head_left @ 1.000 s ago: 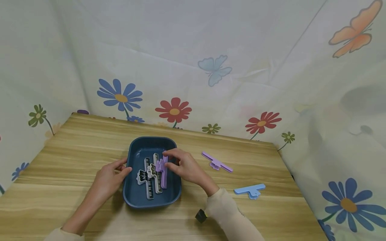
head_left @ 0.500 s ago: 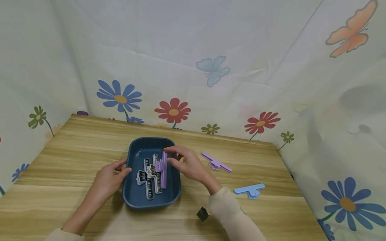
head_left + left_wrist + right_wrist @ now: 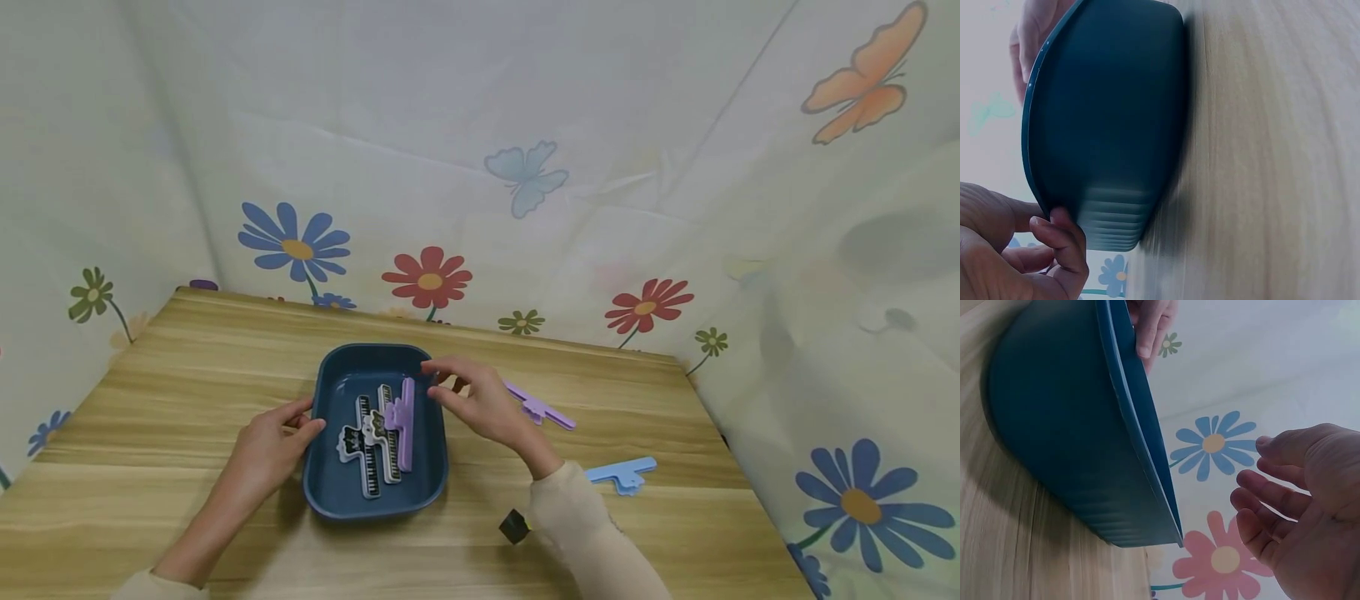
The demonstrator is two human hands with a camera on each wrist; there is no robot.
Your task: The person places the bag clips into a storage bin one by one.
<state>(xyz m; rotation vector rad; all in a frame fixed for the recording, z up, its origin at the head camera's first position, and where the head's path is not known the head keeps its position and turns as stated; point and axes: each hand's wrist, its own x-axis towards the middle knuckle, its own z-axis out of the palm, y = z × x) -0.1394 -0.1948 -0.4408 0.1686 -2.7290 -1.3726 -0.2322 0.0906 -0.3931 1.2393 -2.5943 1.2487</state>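
A dark blue rectangular basin [image 3: 337, 498] sits on the wooden table. My left hand [image 3: 266, 446] holds its left rim, thumb over the edge and fingers against the outer wall, as the left wrist view also shows. Inside lie two clips with piano-key bars, one black [image 3: 370, 471] and one whitish [image 3: 391, 462], beside a purple clip [image 3: 407, 433]; they lie roughly parallel, their handles pointing left. My right hand [image 3: 480, 402] hovers over the basin's right rim, fingers loosely bent and apart. Nothing is between them; in the right wrist view this hand [image 3: 1304, 506] is clear of the basin.
On the table to the right lie another purple clip [image 3: 551, 412], partly hidden by my right hand, and a light blue clip [image 3: 626, 473]. A small black block [image 3: 514, 527] shows by my right sleeve. Flower-printed cloth [image 3: 420, 167] rises behind the table.
My right hand has let go of the purple clip in the basin and drawn back to the right, over the rim. My left hand has kept its hold on the basin.
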